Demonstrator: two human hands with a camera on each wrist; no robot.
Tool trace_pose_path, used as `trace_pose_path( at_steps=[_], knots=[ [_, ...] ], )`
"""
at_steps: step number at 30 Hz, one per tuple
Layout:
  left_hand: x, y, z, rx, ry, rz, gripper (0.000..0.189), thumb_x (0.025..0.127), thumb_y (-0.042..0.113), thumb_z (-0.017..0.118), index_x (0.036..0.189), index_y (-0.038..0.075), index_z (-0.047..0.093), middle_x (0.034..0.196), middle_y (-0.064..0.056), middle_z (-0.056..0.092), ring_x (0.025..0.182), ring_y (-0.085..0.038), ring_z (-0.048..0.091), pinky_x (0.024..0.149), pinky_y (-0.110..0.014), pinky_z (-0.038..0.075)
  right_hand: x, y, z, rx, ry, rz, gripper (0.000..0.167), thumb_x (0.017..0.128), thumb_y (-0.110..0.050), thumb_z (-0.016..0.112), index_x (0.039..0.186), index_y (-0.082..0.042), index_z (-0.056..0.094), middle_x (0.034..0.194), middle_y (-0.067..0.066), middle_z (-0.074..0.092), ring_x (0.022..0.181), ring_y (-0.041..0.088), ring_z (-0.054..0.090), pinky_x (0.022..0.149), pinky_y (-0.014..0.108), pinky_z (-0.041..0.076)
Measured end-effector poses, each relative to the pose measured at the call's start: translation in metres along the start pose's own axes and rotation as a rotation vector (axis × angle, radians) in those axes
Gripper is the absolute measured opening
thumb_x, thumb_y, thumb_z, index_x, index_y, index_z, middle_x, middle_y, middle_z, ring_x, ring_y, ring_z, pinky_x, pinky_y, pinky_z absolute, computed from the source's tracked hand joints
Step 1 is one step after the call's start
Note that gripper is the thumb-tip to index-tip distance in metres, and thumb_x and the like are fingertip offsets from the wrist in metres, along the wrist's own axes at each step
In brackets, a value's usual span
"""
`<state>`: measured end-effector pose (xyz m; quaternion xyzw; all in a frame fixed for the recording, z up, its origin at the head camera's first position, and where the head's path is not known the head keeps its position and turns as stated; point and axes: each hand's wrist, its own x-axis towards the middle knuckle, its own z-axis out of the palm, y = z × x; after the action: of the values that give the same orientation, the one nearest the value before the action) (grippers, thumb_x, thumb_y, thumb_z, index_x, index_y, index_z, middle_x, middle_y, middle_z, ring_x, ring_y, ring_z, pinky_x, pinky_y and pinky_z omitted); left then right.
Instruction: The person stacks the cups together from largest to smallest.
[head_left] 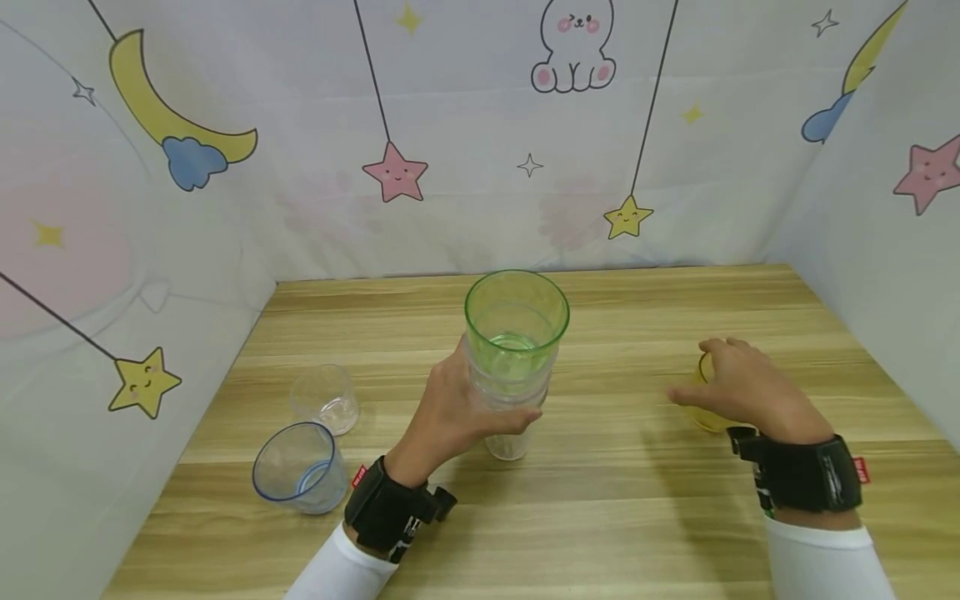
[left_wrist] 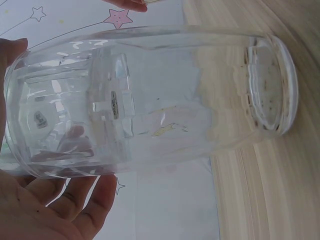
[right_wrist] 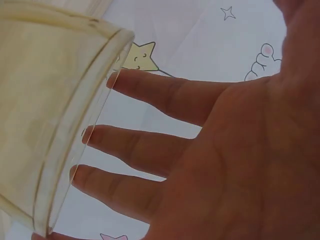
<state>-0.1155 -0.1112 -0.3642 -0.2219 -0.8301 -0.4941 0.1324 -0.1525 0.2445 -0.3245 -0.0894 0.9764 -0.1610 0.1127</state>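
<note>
My left hand (head_left: 453, 400) grips a nested stack of drinking glasses near the middle of the table. On top sits a green-tinted glass (head_left: 517, 333), its rim facing up toward the head camera. Below it is a tall clear glass (left_wrist: 200, 90), whose base is close over the wood; in the left wrist view another clear glass shows inside its upper part. On the right, my right hand (head_left: 750, 392) is over a yellow glass (head_left: 703, 417) and partly hides it. In the right wrist view its fingers (right_wrist: 135, 150) are spread and fairly straight, fingertips right at the yellow glass's rim.
Left of my left forearm stand a blue-rimmed glass (head_left: 303, 471) and, just behind it, a small clear glass (head_left: 326, 400). The wood-grain table (head_left: 600, 533) is bordered at the back and sides by a white cloth (head_left: 465, 225) printed with cartoon stars and a moon.
</note>
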Motion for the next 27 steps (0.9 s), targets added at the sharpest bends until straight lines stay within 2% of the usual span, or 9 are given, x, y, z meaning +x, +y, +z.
trace_pose_path(
  at_steps=[5, 14, 27],
  knots=[
    [0.000, 0.000, 0.000, 0.001, -0.001, 0.003, 0.092, 0.065, 0.036, 0.095, 0.141, 0.026, 0.043, 0.120, 0.011, 0.064, 0.105, -0.008, 0.064, 0.085, -0.036, 0.055, 0.001, 0.002, 0.001, -0.001, -0.004, -0.001, 0.092, 0.088, -0.038, 0.072, 0.142, 0.024, 0.030, 0.141, 0.051, 0.027, 0.128, 0.066, 0.027, 0.099, 0.074, 0.031],
    [0.001, 0.001, -0.001, -0.001, -0.002, 0.006, 0.092, 0.065, 0.036, 0.095, 0.140, 0.025, 0.044, 0.120, 0.010, 0.064, 0.105, -0.008, 0.064, 0.086, -0.035, 0.055, 0.001, 0.010, 0.000, -0.004, 0.014, 0.007, 0.078, 0.086, -0.018, 0.068, 0.144, 0.020, 0.032, 0.139, 0.048, 0.032, 0.123, 0.064, 0.035, 0.091, 0.070, 0.040],
    [0.001, 0.001, 0.000, 0.006, 0.005, 0.008, 0.090, 0.064, 0.036, 0.096, 0.138, 0.024, 0.046, 0.118, 0.010, 0.064, 0.104, -0.008, 0.064, 0.085, -0.035, 0.055, 0.001, 0.016, -0.001, 0.018, 0.042, -0.015, 0.074, 0.085, -0.023, 0.069, 0.143, 0.013, 0.040, 0.132, 0.044, 0.046, 0.117, 0.058, 0.044, 0.080, 0.061, 0.045]
  ],
)
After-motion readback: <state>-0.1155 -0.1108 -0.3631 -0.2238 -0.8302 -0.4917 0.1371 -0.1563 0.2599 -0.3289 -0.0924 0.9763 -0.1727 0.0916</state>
